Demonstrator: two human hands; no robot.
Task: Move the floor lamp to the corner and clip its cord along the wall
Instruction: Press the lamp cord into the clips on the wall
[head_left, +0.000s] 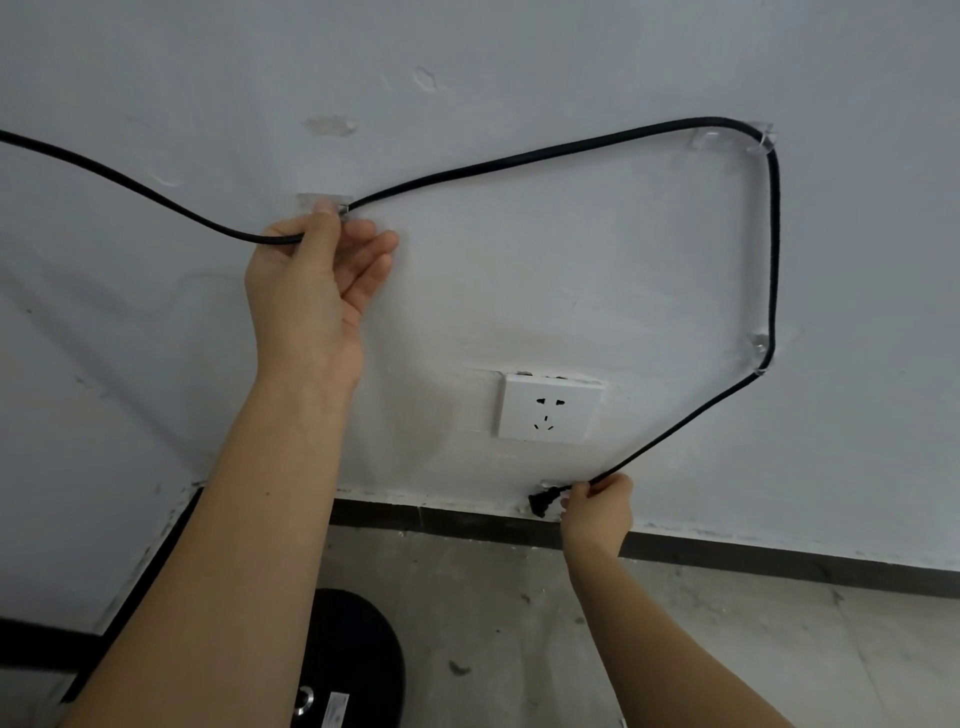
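A black cord (545, 158) runs along the white wall from the upper left, through a clear clip (323, 202), up to clear clips (761, 136) at the top right, then down past another clear clip (759, 344). My left hand (317, 280) pinches the cord at the first clip. My right hand (597, 512) grips the cord just behind its black plug (540, 503), low on the wall near the baseboard. The lamp's round black base (358, 665) sits on the floor in the corner, partly hidden by my left forearm.
A white wall socket (550, 408) is mounted between my hands, above the plug. A dark baseboard (779, 564) lines the wall over a grey concrete floor (675, 649). The room corner (171, 519) lies at the lower left. Old adhesive marks dot the wall above.
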